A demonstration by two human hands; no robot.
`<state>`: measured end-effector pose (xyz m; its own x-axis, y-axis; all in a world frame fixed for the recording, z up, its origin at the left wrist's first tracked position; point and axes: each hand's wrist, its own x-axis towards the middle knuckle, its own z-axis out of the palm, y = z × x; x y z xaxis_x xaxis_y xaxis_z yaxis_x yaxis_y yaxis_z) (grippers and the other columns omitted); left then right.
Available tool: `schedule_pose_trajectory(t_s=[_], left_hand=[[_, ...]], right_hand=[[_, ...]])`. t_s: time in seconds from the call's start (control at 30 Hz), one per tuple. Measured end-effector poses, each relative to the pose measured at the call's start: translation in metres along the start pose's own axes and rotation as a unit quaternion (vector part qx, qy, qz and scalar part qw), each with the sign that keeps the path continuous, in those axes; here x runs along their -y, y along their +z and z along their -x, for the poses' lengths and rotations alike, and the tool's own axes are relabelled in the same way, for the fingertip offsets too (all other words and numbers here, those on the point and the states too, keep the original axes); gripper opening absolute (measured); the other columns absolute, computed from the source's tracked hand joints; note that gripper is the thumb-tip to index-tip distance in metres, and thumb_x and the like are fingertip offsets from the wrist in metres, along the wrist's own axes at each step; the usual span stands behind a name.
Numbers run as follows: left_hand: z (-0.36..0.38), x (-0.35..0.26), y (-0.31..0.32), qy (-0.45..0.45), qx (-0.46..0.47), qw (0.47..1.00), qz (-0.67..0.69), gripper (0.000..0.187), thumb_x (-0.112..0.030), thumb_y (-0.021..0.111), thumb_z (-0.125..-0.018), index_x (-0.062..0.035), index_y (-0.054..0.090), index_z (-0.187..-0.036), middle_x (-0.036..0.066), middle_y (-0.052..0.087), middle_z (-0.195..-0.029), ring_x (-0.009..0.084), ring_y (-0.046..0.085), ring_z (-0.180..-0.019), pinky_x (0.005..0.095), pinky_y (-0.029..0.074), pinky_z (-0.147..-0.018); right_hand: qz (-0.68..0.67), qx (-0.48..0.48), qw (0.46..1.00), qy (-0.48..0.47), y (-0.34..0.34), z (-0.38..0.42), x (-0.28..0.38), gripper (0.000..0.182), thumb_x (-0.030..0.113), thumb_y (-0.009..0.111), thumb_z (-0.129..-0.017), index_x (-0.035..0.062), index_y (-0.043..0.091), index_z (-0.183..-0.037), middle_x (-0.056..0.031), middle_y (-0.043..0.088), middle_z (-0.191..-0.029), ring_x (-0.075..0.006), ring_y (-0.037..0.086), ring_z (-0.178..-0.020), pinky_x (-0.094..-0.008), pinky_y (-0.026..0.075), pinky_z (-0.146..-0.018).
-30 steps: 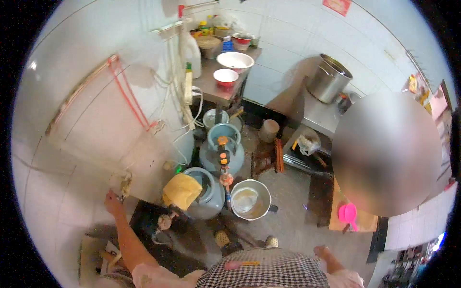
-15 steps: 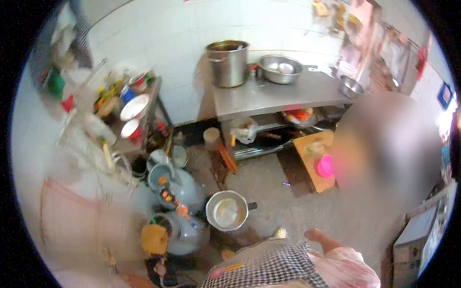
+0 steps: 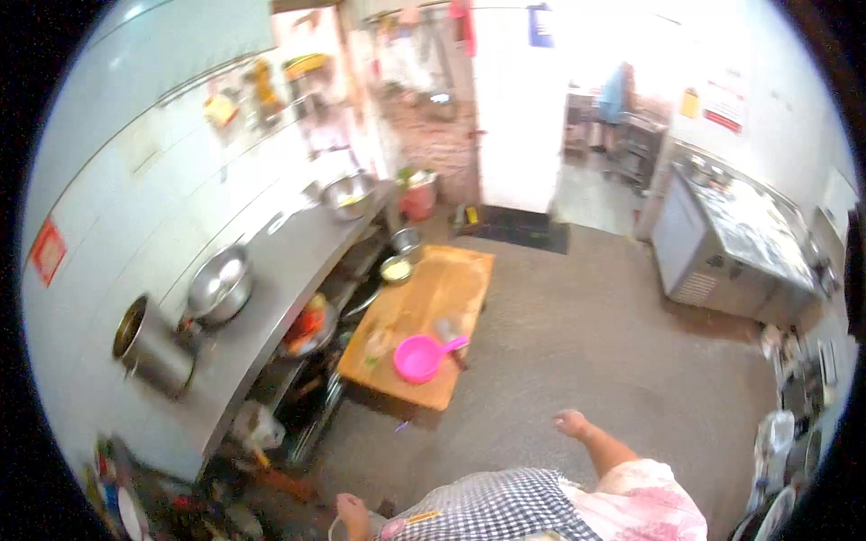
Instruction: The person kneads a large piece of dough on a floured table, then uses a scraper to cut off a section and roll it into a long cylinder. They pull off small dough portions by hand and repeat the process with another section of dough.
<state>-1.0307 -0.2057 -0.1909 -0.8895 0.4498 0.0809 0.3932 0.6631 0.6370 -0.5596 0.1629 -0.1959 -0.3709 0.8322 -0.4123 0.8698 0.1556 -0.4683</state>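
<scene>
My right hand [image 3: 570, 423] hangs out over the bare floor with the arm bent. Nothing shows in it, and its fingers look loosely apart, though blurred. My left hand [image 3: 352, 516] is low at the bottom edge, beside the checked apron [image 3: 496, 505]. Its fingers are too small and cut off to show any grip. Ahead of me, nearest to both hands, is a low wooden table [image 3: 456, 298] bearing a pink ladle-like scoop [image 3: 418, 359] with its handle to the right. A small bowl with pale contents [image 3: 396, 270] sits by the table's left edge.
A steel counter [image 3: 280, 270] runs along the left wall, with a tall pot [image 3: 153, 347] and a metal basin [image 3: 219, 284] on it. A floured worktop [image 3: 749, 225] stands at right. A white door [image 3: 516, 117] is at the back, and a person [image 3: 615, 99] stands beyond the doorway.
My view has swung right, bringing the doorway and floured worktop into sight. The gas cylinders and floor pot have left view. My left hand now shows at the bottom.
</scene>
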Motion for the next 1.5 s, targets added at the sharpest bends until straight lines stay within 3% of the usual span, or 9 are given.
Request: schedule_pose_trajectory(t_s=[0.2,0.3,0.37,0.5,0.83,1.0,1.3,1.4,1.5], left_hand=[[-0.155,-0.091,0.066,0.078,0.063,0.983,-0.155,0.011,-0.009,0.062,-0.069,-0.0043,0.052,-0.072,0.016,0.054,-0.069,0.0361,0.056,-0.07,0.0437,0.045,-0.067],[-0.145,-0.208,0.077,-0.033,0.178,0.983,-0.043,0.01,-0.009,0.061,-0.069,-0.0035,0.053,-0.073,0.017,0.056,-0.069,0.0357,0.058,-0.072,0.0438,0.046,-0.068],[-0.155,-0.199,0.14,0.109,0.237,0.965,-0.033,0.009,-0.009,0.06,-0.069,-0.0033,0.054,-0.074,0.018,0.057,-0.069,0.0357,0.059,-0.072,0.0443,0.046,-0.07],[-0.162,-0.228,0.242,0.2,0.297,0.933,-0.031,0.013,-0.011,0.061,-0.072,-0.0019,0.058,-0.081,0.021,0.061,-0.076,0.0381,0.061,-0.076,0.0462,0.047,-0.072],[-0.216,-0.369,0.38,0.315,0.466,0.82,-0.112,0.033,-0.032,0.055,-0.086,-0.0013,0.066,-0.081,0.018,0.066,-0.076,0.0325,0.064,-0.072,0.0443,0.049,-0.067],[-0.164,-0.487,0.472,0.422,0.567,0.694,-0.135,0.033,-0.033,0.054,-0.086,-0.0022,0.066,-0.085,0.021,0.066,-0.089,0.0412,0.062,-0.085,0.0504,0.048,-0.071],[0.048,-0.637,0.557,0.354,0.588,0.685,-0.244,0.031,-0.031,0.055,-0.079,-0.0055,0.068,-0.089,0.019,0.067,-0.094,0.0337,0.065,-0.088,0.0431,0.05,-0.076],[0.095,-0.673,0.566,0.372,0.607,0.665,-0.227,0.028,-0.029,0.056,-0.078,-0.0069,0.069,-0.089,0.017,0.068,-0.094,0.0322,0.066,-0.086,0.0425,0.05,-0.076],[0.134,-0.713,0.582,0.39,0.61,0.642,-0.252,0.028,-0.029,0.055,-0.079,-0.0078,0.07,-0.091,0.016,0.069,-0.094,0.0321,0.066,-0.088,0.0435,0.05,-0.078]], right_hand=[[-0.101,-0.165,0.944,0.268,0.032,0.097,-0.133,0.033,0.028,0.06,-0.081,0.002,0.067,-0.099,-0.0215,0.066,-0.096,-0.037,0.062,-0.093,-0.0468,0.049,-0.08],[0.058,-0.137,0.963,0.227,0.12,0.186,-0.202,0.034,0.028,0.057,-0.08,0.0037,0.068,-0.101,-0.0215,0.066,-0.102,-0.0395,0.062,-0.096,-0.0464,0.05,-0.082],[0.161,0.015,0.962,0.218,0.164,0.235,-0.213,0.029,0.024,0.056,-0.08,0.0067,0.071,-0.097,-0.019,0.067,-0.102,-0.0345,0.064,-0.097,-0.0437,0.051,-0.083],[-0.109,0.104,0.897,0.415,0.148,0.252,-0.151,0.032,0.027,0.056,-0.083,0.0069,0.067,-0.105,-0.0188,0.063,-0.109,-0.0339,0.058,-0.104,-0.0433,0.046,-0.089],[-0.201,-0.208,0.936,0.198,0.046,0.12,-0.106,0.042,0.033,0.056,-0.089,0.0077,0.056,-0.123,-0.0181,0.055,-0.124,-0.0324,0.044,-0.121,-0.0425,0.034,-0.104],[-0.305,-0.206,0.876,0.313,-0.043,0.117,-0.114,0.045,0.034,0.056,-0.089,0.0054,0.055,-0.123,-0.0201,0.054,-0.125,-0.0351,0.049,-0.117,-0.0429,0.037,-0.101],[-0.393,-0.081,0.816,0.416,-0.12,0.168,-0.329,0.047,0.037,0.054,-0.09,0.0048,0.054,-0.125,-0.0238,0.05,-0.13,-0.0362,0.05,-0.118,-0.0458,0.039,-0.1],[-0.227,-0.153,0.856,0.439,-0.191,0.162,-0.391,0.052,0.038,0.055,-0.089,0.0078,0.05,-0.131,-0.023,0.051,-0.132,-0.0379,0.047,-0.122,-0.0445,0.037,-0.103],[-0.202,-0.199,0.865,0.415,-0.269,0.152,-0.452,0.034,0.019,0.06,-0.085,0.0012,0.063,-0.114,-0.0167,0.064,-0.114,-0.0326,0.06,-0.107,-0.039,0.047,-0.092]])
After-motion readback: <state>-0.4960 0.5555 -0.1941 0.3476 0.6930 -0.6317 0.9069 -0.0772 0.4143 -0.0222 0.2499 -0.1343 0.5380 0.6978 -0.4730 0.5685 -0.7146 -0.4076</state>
